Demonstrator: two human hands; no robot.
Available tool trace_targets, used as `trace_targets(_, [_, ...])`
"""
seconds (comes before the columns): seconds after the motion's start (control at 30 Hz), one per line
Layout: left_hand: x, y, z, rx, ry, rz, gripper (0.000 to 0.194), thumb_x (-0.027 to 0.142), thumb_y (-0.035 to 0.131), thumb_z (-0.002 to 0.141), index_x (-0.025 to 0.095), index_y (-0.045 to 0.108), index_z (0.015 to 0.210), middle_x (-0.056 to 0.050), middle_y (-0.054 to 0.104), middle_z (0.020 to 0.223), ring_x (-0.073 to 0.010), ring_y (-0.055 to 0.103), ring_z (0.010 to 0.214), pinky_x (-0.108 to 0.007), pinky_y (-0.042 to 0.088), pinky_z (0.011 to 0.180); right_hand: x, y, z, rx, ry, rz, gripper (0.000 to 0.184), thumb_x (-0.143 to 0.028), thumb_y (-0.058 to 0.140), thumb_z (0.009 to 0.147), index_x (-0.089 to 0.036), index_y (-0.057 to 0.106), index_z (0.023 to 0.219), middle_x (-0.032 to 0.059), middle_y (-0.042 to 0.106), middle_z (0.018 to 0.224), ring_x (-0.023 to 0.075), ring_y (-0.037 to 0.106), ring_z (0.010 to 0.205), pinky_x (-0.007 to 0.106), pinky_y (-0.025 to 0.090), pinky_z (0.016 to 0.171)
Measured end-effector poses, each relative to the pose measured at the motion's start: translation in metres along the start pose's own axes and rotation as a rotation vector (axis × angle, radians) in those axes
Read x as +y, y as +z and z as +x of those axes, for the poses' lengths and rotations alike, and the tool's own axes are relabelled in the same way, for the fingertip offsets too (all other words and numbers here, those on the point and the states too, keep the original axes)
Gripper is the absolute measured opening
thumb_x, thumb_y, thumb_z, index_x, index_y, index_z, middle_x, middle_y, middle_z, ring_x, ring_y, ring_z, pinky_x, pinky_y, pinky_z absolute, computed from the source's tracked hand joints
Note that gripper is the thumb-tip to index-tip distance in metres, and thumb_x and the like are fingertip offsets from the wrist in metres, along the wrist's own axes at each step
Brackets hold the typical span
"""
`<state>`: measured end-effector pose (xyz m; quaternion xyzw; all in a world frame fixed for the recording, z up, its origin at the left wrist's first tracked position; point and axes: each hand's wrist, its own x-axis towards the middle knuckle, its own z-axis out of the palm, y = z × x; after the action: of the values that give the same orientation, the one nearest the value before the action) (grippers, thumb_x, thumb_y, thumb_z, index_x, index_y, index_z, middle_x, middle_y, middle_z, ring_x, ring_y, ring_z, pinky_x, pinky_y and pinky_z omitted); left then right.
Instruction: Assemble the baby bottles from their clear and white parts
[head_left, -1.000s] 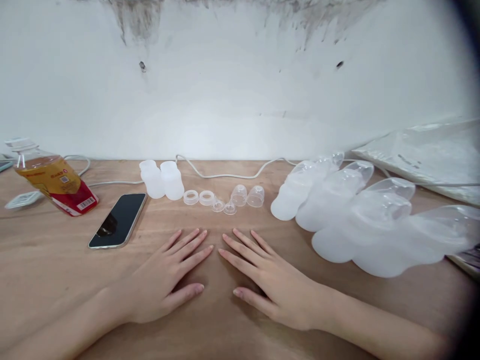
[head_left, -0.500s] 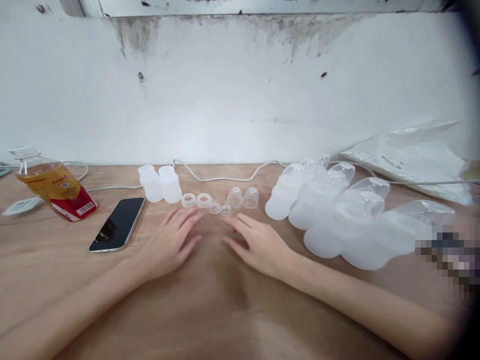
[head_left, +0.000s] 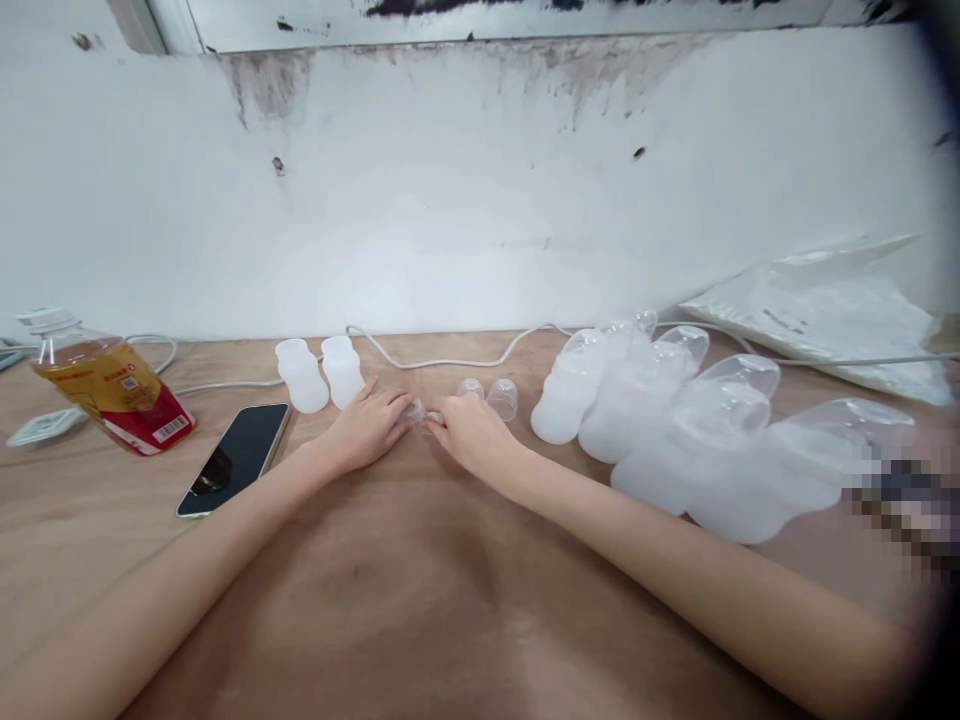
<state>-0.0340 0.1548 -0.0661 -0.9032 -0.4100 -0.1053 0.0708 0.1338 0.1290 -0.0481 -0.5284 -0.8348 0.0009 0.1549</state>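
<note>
My left hand [head_left: 369,428] rests low over the table in front of the two frosted white bottles [head_left: 303,378]. Its fingers are curved and drawn together, hiding the white screw rings, and their tips touch a small translucent piece [head_left: 412,411]. My right hand [head_left: 480,438] meets it from the other side, thumb and forefinger pinched at a clear bottle nipple [head_left: 433,426] that is mostly covered. Just behind the right hand stand two clear domed caps [head_left: 503,398]; one is partly hidden by the knuckles.
On the right several capped frosted bottles [head_left: 652,440] lie in a leaning group, with a plastic bag [head_left: 840,320] behind. A phone [head_left: 234,460] and a drink bottle [head_left: 124,390] are on the left. A white cable [head_left: 450,362] runs along the wall.
Both hands have moved forward and closer together, from spread fingers above the table to the small parts. The rings and nipples are now largely covered.
</note>
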Motion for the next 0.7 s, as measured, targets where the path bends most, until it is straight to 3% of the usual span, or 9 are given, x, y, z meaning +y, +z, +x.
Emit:
trace_targets(0.13, [0.009, -0.007, -0.009, 0.098, -0.058, -0.071, 0.028, 0.026, 0.042, 0.085, 0.013, 0.051, 0.108, -0.010, 0.058, 0.108, -0.0221, 0.052, 0.101, -0.038, 0.037, 0.092, -0.002, -0.014, -0.018, 0.042, -0.060, 0.074, 0.019, -0.026, 0.046, 0.085, -0.017, 0.063, 0.084, 0.0040, 0.060, 0.074, 0.0143, 0.057, 0.067, 0.024, 0.042, 0.060])
trace_targets(0.27, [0.031, -0.014, -0.032, 0.299, -0.184, -0.174, 0.033, 0.026, 0.042, 0.086, 0.016, 0.040, 0.117, -0.010, 0.051, 0.115, -0.0226, 0.045, 0.107, -0.039, 0.038, 0.091, -0.001, -0.023, -0.056, 0.143, -0.136, 0.355, 0.020, -0.026, 0.044, 0.086, -0.019, 0.061, 0.095, 0.0071, 0.053, 0.096, 0.0119, 0.056, 0.079, 0.024, 0.047, 0.069])
trace_targets(0.4, [0.057, -0.013, -0.058, 0.504, -0.248, -0.687, 0.048, 0.024, 0.050, 0.082, 0.026, 0.030, 0.126, -0.007, 0.046, 0.118, -0.0192, 0.049, 0.103, -0.032, 0.048, 0.079, 0.004, -0.016, -0.085, 0.078, -0.048, 0.799, 0.020, -0.022, 0.043, 0.086, -0.021, 0.058, 0.099, 0.0064, 0.054, 0.105, 0.0129, 0.057, 0.089, 0.025, 0.051, 0.071])
trace_targets(0.57, [0.068, -0.008, -0.066, 0.272, -0.243, -1.072, 0.035, 0.015, 0.055, 0.077, 0.024, 0.043, 0.109, -0.005, 0.048, 0.114, -0.0173, 0.052, 0.103, -0.035, 0.045, 0.090, 0.011, 0.000, -0.086, -0.103, 0.211, 1.242, 0.023, -0.026, 0.054, 0.078, -0.018, 0.058, 0.099, 0.0053, 0.061, 0.094, 0.0151, 0.060, 0.083, 0.030, 0.054, 0.071])
trace_targets(0.7, [0.065, -0.003, -0.061, 0.242, -0.343, -1.294, 0.034, 0.014, 0.057, 0.075, 0.021, 0.040, 0.102, -0.006, 0.051, 0.115, -0.0184, 0.053, 0.105, -0.037, 0.043, 0.091, 0.015, 0.005, -0.079, -0.068, 0.309, 1.360, 0.036, -0.025, 0.064, 0.068, -0.019, 0.057, 0.103, 0.0063, 0.059, 0.099, 0.0142, 0.059, 0.078, 0.029, 0.055, 0.066])
